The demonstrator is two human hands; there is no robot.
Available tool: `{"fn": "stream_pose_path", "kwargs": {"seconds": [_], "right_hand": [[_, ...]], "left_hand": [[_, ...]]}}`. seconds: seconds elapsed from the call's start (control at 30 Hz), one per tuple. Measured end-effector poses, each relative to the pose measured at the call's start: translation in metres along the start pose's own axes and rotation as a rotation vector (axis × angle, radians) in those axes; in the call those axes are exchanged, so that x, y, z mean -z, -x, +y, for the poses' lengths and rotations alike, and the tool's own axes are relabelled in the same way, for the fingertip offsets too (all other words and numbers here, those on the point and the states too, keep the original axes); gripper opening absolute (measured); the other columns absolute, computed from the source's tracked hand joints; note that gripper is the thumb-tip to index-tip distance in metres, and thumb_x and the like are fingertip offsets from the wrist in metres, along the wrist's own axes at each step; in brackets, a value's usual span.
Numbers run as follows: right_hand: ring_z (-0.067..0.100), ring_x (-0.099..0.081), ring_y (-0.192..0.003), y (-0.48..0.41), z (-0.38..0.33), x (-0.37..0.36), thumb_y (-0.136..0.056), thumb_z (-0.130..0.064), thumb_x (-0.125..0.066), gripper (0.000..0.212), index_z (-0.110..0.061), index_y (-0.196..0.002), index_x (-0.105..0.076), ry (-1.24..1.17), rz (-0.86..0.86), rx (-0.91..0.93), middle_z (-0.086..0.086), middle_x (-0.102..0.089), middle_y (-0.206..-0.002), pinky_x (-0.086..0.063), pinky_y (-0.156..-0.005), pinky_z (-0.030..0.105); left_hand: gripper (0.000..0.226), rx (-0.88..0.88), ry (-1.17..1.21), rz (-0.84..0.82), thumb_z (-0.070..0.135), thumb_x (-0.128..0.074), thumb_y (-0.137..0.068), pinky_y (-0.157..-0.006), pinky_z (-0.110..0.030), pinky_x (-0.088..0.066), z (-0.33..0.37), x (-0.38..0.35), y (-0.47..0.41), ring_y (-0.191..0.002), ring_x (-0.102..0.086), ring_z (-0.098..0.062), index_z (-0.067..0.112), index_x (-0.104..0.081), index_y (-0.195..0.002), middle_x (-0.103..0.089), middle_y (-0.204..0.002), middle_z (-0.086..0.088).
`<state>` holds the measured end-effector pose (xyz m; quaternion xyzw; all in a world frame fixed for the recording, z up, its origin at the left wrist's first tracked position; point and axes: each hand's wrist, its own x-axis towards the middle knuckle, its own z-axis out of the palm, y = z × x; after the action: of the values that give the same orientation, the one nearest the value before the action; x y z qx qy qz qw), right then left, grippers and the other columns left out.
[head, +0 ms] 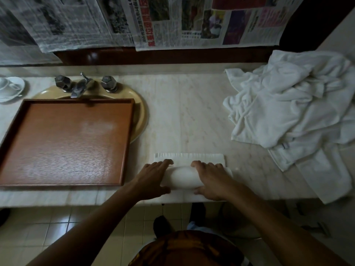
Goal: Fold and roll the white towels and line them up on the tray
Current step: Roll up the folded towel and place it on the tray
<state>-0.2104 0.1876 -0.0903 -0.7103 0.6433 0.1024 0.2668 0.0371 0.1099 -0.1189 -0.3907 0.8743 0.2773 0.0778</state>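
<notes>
The towel (182, 177) is gripped by both hands as a partly formed roll. The left hand (153, 175) is laid over the left end of the roll, fingers arched across the top and thumb tucked against the near side. The right hand (211, 181) is laid over the right end in the same way, fingers curved over the top and thumb at the near side. The middle of the roll is exposed between the two hands. A flat, unrolled strip of the towel is seen just beyond the fingertips, with its far edge lying straight.

The towel is located on the counter (182, 112), at its front edge, just right of the tray (65, 141). The two are not touching. The tray is set over the sink (141, 112), with nothing on it. The tap (79, 89) is placed at the far rim of the tray, between two knobs. A cup (5, 83) on a saucer (17, 89) is found at the far left.

A loose pile (288, 104) of white towels is heaped at the right end of the counter, well apart from the hands, and part of it is hung over the front edge. Newspaper (192, 22) is fixed to the wall behind the counter.
</notes>
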Motion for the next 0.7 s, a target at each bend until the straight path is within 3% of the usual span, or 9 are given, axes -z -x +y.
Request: {"fn": "stream_pose_path", "kwargs": {"seconds": [0.13, 0.3, 0.37, 0.47, 0.53, 0.6, 0.7], "right_hand": [[0.025, -0.05, -0.123, 0.002, 0.011, 0.012, -0.093, -0.059, -0.063, 0.065, -0.029, -0.143, -0.037, -0.12, -0.091, 0.054, 0.0, -0.05, -0.14, -0.035, -0.103, 0.041], [0.021, -0.032, -0.143, -0.019, 0.022, 0.016, -0.102, -0.062, -0.039, 0.063, -0.029, -0.156, -0.034, -0.113, -0.115, 0.011, -0.005, -0.033, -0.161, -0.025, -0.116, 0.045], [0.024, -0.03, -0.146, -0.022, 0.015, 0.015, -0.104, -0.056, -0.034, 0.061, -0.027, -0.158, -0.031, -0.051, -0.032, -0.019, -0.003, -0.03, -0.164, -0.023, -0.119, 0.047], [0.026, -0.038, -0.142, -0.015, -0.008, 0.005, -0.106, -0.038, -0.042, 0.051, -0.028, -0.155, -0.035, -0.012, 0.258, 0.015, -0.001, -0.04, -0.158, -0.023, -0.121, 0.05], [0.031, -0.037, -0.145, -0.009, -0.017, -0.009, -0.1, -0.043, -0.055, 0.063, -0.027, -0.156, -0.033, 0.037, 0.33, 0.044, 0.004, -0.039, -0.16, -0.019, -0.122, 0.057], [0.037, -0.018, -0.155, -0.008, -0.016, -0.02, -0.092, -0.054, -0.064, 0.092, -0.027, -0.163, -0.013, 0.11, 0.258, 0.045, 0.009, -0.019, -0.169, -0.009, -0.124, 0.062], [0.038, -0.006, -0.157, -0.02, -0.007, -0.019, -0.086, -0.046, -0.071, 0.108, -0.029, -0.163, 0.002, 0.163, 0.224, 0.04, 0.008, -0.006, -0.172, -0.001, -0.124, 0.061]], "left_hand": [[0.064, 0.035, 0.327, -0.051, 0.05, -0.086, -0.078, -0.081, -0.028, -0.05, -0.013, 0.005, 0.007, -0.108, -0.057, -0.014, 0.033, -0.043, -0.123, -0.054, -0.127, 0.009], [0.046, 0.159, 0.485, 0.012, 0.056, -0.073, -0.089, -0.094, -0.035, -0.05, -0.013, 0.014, -0.003, -0.114, -0.054, -0.014, 0.03, -0.059, -0.124, -0.049, -0.124, 0.008], [0.047, 0.211, 0.451, 0.022, 0.058, -0.07, -0.09, -0.097, -0.039, -0.047, -0.012, 0.018, -0.01, -0.116, -0.05, -0.016, 0.029, -0.061, -0.126, -0.049, -0.125, 0.004], [0.062, 0.282, 0.435, 0.046, 0.073, -0.061, -0.084, -0.092, -0.036, -0.042, -0.012, 0.023, -0.019, -0.119, -0.048, -0.019, 0.026, -0.065, -0.124, -0.051, -0.122, 0.001], [0.067, 0.342, 0.498, 0.104, 0.078, -0.06, -0.081, -0.086, -0.033, -0.044, -0.009, 0.022, -0.022, -0.118, -0.05, -0.02, 0.027, -0.063, -0.126, -0.049, -0.126, 0.0], [0.066, 0.42, 0.584, 0.202, 0.07, -0.067, -0.086, -0.086, -0.031, -0.048, -0.002, 0.02, -0.02, -0.116, -0.053, -0.022, 0.026, -0.058, -0.133, -0.043, -0.133, -0.001], [0.068, 0.509, 0.616, 0.278, 0.064, -0.063, -0.092, -0.093, -0.036, -0.048, 0.005, 0.013, -0.014, -0.121, -0.054, -0.026, 0.022, -0.049, -0.144, -0.041, -0.144, -0.009]]}}
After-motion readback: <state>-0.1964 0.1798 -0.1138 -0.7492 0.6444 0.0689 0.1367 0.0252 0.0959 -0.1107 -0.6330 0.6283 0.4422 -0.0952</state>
